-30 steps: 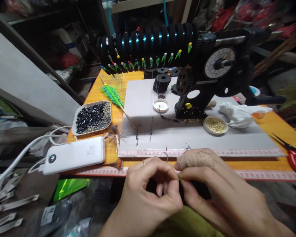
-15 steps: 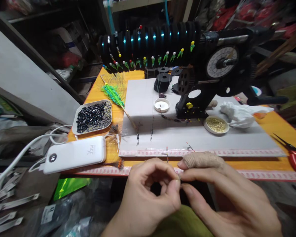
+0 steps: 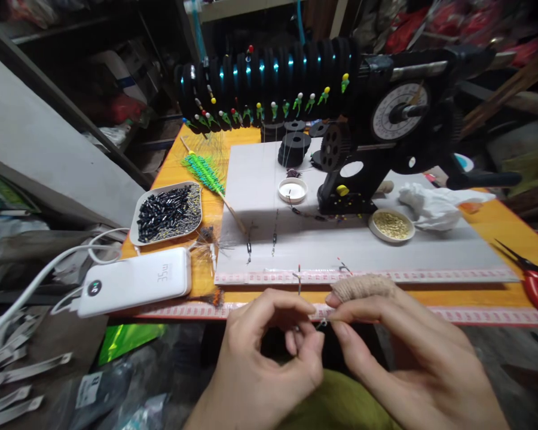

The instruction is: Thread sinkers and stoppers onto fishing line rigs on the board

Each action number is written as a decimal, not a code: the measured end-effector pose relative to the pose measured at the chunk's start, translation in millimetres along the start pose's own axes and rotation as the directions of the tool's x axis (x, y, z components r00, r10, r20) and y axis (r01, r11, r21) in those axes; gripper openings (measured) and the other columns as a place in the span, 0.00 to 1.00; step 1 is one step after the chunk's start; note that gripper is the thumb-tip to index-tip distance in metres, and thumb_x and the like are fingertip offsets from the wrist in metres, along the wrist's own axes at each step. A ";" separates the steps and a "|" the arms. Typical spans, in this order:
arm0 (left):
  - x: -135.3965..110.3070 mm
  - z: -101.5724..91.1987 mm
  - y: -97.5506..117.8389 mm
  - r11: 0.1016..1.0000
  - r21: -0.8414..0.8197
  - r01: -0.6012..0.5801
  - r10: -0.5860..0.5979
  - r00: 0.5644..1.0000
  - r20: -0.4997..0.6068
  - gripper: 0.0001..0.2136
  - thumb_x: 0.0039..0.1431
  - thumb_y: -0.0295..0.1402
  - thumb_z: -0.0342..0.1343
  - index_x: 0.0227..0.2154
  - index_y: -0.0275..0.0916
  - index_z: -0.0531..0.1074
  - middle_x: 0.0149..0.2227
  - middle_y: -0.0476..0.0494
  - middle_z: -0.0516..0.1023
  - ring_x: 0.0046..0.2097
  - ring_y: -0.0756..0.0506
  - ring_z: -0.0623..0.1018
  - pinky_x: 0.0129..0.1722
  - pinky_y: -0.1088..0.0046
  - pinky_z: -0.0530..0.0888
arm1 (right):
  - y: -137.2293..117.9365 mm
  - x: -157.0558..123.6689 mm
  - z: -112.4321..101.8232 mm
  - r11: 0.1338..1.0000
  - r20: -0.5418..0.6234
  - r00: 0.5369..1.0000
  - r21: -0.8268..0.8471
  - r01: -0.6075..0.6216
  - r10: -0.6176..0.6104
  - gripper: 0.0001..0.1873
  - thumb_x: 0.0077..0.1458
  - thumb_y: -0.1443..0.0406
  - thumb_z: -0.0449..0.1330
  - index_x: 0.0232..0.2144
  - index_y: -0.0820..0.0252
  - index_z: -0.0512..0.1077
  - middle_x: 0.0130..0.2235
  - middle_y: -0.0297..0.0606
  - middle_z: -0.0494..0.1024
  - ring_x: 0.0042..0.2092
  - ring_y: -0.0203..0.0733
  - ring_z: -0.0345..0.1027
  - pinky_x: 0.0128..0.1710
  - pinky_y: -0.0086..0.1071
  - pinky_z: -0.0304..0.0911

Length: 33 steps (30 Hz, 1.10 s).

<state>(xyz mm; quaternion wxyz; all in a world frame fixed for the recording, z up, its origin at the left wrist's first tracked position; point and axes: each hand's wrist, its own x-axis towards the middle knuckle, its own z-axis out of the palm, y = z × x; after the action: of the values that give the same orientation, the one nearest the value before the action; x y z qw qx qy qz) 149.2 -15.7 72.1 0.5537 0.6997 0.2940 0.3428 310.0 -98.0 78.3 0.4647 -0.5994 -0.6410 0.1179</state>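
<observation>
My left hand [image 3: 269,352] and my right hand [image 3: 399,352] meet just below the near edge of the orange table [image 3: 475,298]. Both pinch a tiny metal piece on thin line [image 3: 321,323] between thumb and forefinger. My right forefinger wears a tan wrap [image 3: 363,287]. Ahead lies a white board [image 3: 363,251] with short rigged lines [image 3: 250,246] on it. A black line-winding machine [image 3: 349,113] with a row of spools and a dial stands at the back of the board.
A tray of black beads [image 3: 169,212] and a white power bank [image 3: 134,280] with cable sit at left. A white cap [image 3: 292,190], a dish of gold beads [image 3: 391,226], white tissue [image 3: 430,206] and red scissors [image 3: 535,283] lie around the board.
My hands have shifted slightly lower and my left fingers have loosened and reset their pinch on the tiny piece. Nothing on the table has moved.
</observation>
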 end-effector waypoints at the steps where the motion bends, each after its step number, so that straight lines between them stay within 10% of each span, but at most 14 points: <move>1: 2.1 0.5 1.5 0.998 0.042 -0.051 0.051 0.999 -0.002 0.11 0.54 0.21 0.60 0.40 0.40 0.74 0.27 0.53 0.75 0.26 0.54 0.73 0.27 0.83 0.72 | 0.3 0.2 -0.1 1.000 0.004 1.000 -0.003 0.007 -0.007 0.09 0.57 0.76 0.59 0.38 0.58 0.69 0.39 0.36 0.72 0.44 0.35 0.69 0.42 0.25 0.67; 8: 9.1 2.0 0.3 0.872 0.324 -0.366 0.377 0.926 0.032 0.06 0.55 0.17 0.58 0.32 0.31 0.76 0.25 0.45 0.76 0.26 0.54 0.73 0.27 0.83 0.71 | 2.7 0.6 -1.8 1.000 0.040 0.999 0.013 -0.027 0.026 0.08 0.59 0.74 0.57 0.39 0.58 0.70 0.39 0.37 0.72 0.45 0.35 0.69 0.42 0.25 0.67; 20: 7.9 2.9 0.3 0.847 0.337 -0.411 0.439 0.899 -0.005 0.07 0.54 0.16 0.57 0.30 0.33 0.72 0.26 0.45 0.77 0.28 0.53 0.76 0.30 0.82 0.74 | 2.1 0.6 -1.1 0.998 0.055 0.997 0.021 -0.053 0.052 0.07 0.60 0.74 0.56 0.37 0.58 0.68 0.38 0.36 0.71 0.44 0.34 0.69 0.41 0.25 0.67; 33: 0.3 15.5 -10.7 0.973 0.026 -0.227 0.228 0.953 -0.202 0.09 0.53 0.19 0.59 0.31 0.40 0.72 0.30 0.50 0.72 0.32 0.51 0.74 0.31 0.79 0.73 | -4.1 3.5 0.7 0.983 0.125 0.985 0.126 -0.137 0.121 0.09 0.60 0.73 0.56 0.37 0.53 0.68 0.39 0.33 0.75 0.44 0.33 0.72 0.42 0.22 0.68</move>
<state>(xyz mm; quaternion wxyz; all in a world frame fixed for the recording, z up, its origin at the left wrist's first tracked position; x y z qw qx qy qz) 161.6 -22.0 59.3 0.4768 0.6907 0.2669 0.4737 307.3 -95.7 82.4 0.4569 -0.5992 -0.6176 0.2254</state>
